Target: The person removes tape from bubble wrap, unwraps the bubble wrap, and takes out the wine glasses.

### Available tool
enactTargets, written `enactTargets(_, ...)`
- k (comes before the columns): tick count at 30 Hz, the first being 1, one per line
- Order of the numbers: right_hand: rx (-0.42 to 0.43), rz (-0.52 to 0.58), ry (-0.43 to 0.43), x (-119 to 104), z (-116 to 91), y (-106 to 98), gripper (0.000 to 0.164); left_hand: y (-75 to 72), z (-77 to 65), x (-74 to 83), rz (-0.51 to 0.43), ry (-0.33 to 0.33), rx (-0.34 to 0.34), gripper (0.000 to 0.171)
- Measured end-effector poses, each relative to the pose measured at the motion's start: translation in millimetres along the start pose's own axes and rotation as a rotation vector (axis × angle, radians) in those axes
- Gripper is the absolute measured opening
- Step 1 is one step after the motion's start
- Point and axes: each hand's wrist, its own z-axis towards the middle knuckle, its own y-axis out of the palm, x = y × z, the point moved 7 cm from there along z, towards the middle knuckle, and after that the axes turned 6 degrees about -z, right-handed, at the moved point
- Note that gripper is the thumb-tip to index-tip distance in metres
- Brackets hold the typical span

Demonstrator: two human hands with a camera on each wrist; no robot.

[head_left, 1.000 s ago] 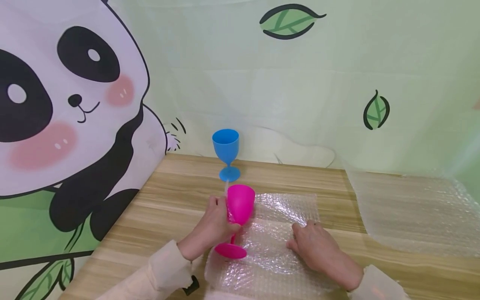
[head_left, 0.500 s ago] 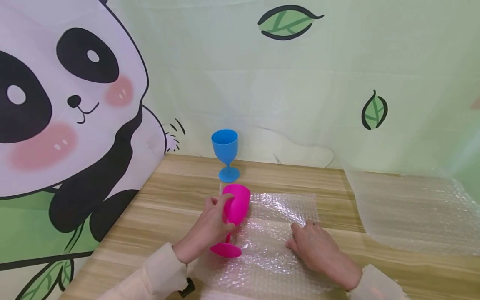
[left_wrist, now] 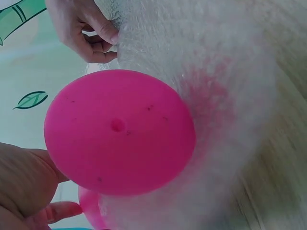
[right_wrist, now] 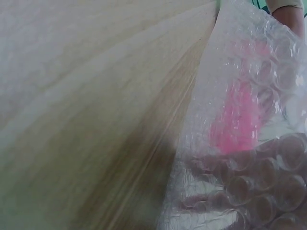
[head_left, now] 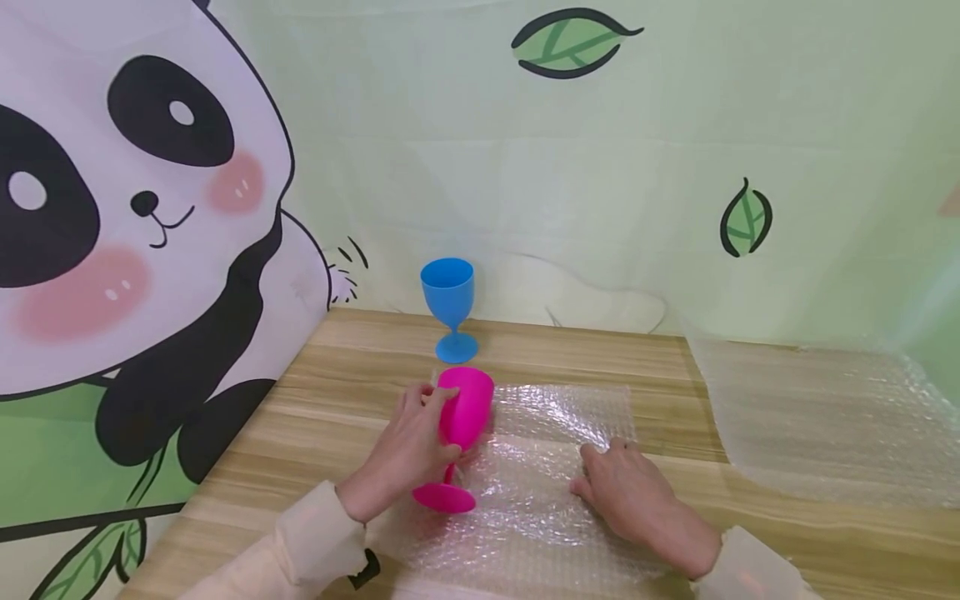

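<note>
My left hand [head_left: 408,450] grips a pink plastic goblet [head_left: 467,408], fingers on the bowl and thumb low near the stem. The goblet leans over the left part of a clear bubble wrap sheet [head_left: 555,525]; its round base [left_wrist: 120,132] fills the middle of the left wrist view. At the sheet's right side, my right hand [head_left: 633,492] pinches the wrap with curled fingers, also visible at the top of the left wrist view. Through the wrap in the right wrist view, the goblet shows as a pink blur, with fingers below it.
A blue goblet [head_left: 450,292] stands upright behind the pink one. Another bubble wrap sheet [head_left: 832,433] lies at the right, reaching the backdrop. The wooden table [head_left: 300,433] meets a printed panda cloth [head_left: 487,167] at the back and left.
My left hand has shifted slightly left with the pink goblet, and its fingers have come over the front of the bowl. My right hand has stayed nearly still.
</note>
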Motion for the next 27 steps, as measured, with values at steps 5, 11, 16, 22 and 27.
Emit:
enactTargets(5,0.005,-0.004,-0.007,-1,0,0,0.033,-0.4,1.4,5.1,-0.01,0.068,-0.007,0.077)
enactTargets(11,-0.001,0.0,-0.004,-1,0,1,0.033,0.4,1.1,6.3,-0.019,0.079,-0.032,0.078)
enactTargets(16,-0.004,0.011,0.0,0,1,1,0.032,-0.5,1.9,-0.7,-0.055,0.007,-0.067,0.08)
enactTargets(22,-0.009,0.018,-0.006,0,2,2,0.032,-1.3,3.5,-9.0,-0.081,-0.038,-0.09,0.081)
enactTargets(27,0.006,0.018,-0.013,1,2,2,0.033,-1.1,2.5,-11.6,-0.096,-0.008,-0.1,0.081)
